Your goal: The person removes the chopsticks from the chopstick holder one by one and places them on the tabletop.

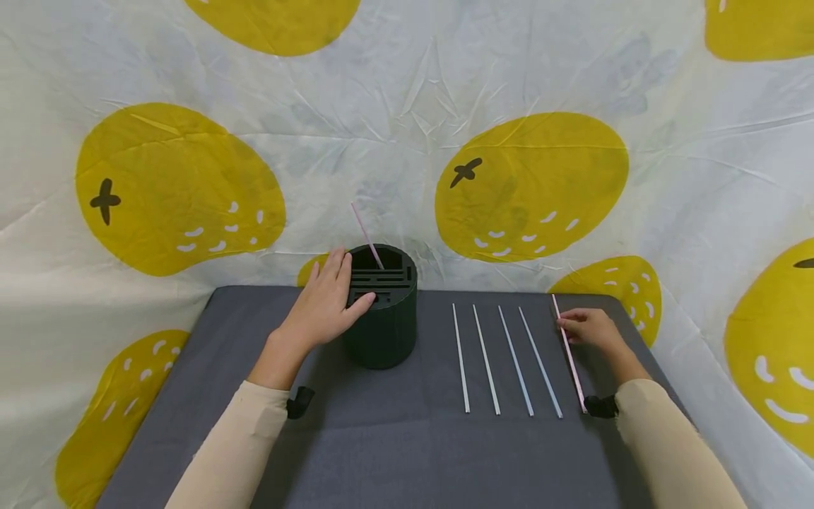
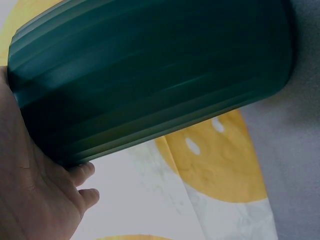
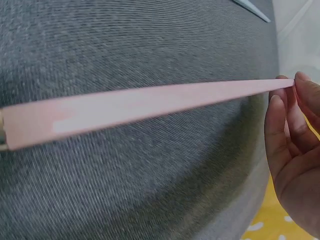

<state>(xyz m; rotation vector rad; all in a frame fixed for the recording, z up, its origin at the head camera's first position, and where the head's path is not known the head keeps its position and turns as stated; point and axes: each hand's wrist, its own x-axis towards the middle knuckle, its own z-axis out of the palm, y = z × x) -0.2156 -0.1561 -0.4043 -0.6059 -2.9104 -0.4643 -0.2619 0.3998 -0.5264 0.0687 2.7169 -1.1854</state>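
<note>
A dark green round holder with slots in its top stands on the cloth. My left hand rests on its left rim with fingers extended; in the left wrist view, the palm lies against the end of the ribbed wall. One pink chopstick leans out of the holder's back opening. At the right, my right hand pinches another pink chopstick near its far end. The right wrist view shows thumb and fingertips on the tip of that pink chopstick.
Between holder and right hand lie two white chopsticks and two blue chopsticks, roughly side by side. Grey cloth covers the table. Behind it hangs a white curtain with yellow fruit prints.
</note>
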